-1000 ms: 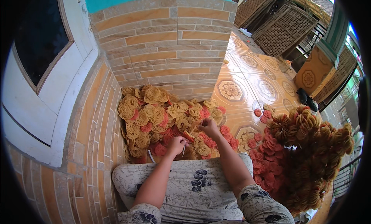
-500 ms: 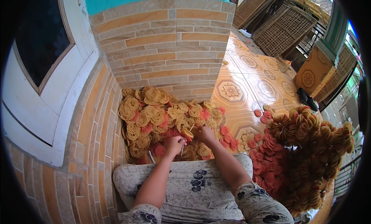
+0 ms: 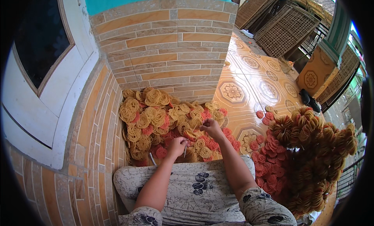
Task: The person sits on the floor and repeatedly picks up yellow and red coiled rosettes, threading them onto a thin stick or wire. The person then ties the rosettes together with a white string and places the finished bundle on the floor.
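My left hand (image 3: 178, 146) is closed around a thin pale strip (image 3: 185, 152), whose lower end hangs below the fingers. Just beyond its fingertips are a few yellow and red lacy discs (image 3: 189, 134), gathered together. Up and to the right, my right hand (image 3: 212, 128) has its fingers pinched together; whatever lies between them is too small to make out. Both hands hover over a heap of yellow lacy, noodle-like discs (image 3: 150, 116), with red discs (image 3: 160, 151) mixed in.
Red discs (image 3: 272, 163) lie loose on the tiled floor at right. Beside them stands a large pile of bundled yellow and red discs (image 3: 311, 159). A brick-patterned wall (image 3: 159, 50) rises behind the heap. Woven racks (image 3: 286, 29) lean at the far right, with dark footwear (image 3: 309, 100) nearby.
My right hand has moved up and slightly right, away from the left hand. The pale stick-like end that stood above the discs no longer shows there. My left hand has barely moved.
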### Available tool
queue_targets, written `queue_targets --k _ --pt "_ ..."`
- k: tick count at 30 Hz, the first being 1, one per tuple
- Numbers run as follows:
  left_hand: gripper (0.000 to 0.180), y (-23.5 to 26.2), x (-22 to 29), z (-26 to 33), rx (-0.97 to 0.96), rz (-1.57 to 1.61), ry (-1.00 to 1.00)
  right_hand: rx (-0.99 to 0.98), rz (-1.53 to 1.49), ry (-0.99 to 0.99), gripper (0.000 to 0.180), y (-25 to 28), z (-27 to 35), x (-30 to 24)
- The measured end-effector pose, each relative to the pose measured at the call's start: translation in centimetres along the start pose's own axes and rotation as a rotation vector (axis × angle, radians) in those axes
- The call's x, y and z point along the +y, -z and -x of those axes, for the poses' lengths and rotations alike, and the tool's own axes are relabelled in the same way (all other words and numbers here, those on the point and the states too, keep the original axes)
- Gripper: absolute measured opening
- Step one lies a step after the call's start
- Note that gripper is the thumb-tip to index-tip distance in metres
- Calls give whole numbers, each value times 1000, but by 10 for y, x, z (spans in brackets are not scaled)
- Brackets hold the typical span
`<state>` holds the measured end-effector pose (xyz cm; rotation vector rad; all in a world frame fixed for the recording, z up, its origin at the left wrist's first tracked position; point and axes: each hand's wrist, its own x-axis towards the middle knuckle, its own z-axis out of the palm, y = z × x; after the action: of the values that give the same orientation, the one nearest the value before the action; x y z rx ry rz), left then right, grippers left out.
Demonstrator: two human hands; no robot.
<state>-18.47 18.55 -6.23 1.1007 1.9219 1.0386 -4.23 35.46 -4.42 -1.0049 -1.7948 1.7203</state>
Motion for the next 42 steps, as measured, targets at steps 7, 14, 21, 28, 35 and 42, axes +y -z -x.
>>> queue_targets --k 7,14,21,28,35,42 --pt "19 2 10 4 -17 19 17 18 36 30 18 -1 -3 4" --pt "20 5 22 8 57 -18 1 71 231 48 19 -1 -6 6" --pt "20 7 24 9 50 8 -13 81 213 68 19 0 -5 4" --pt "21 5 19 7 28 8 -14 76 124 88 19 2 -6 6" --pt "21 4 16 4 18 38 17 67 218 51 17 2 -4 -1" --pt "20 3 13 4 -24 88 -5 -261 569 226 17 22 11 -24"
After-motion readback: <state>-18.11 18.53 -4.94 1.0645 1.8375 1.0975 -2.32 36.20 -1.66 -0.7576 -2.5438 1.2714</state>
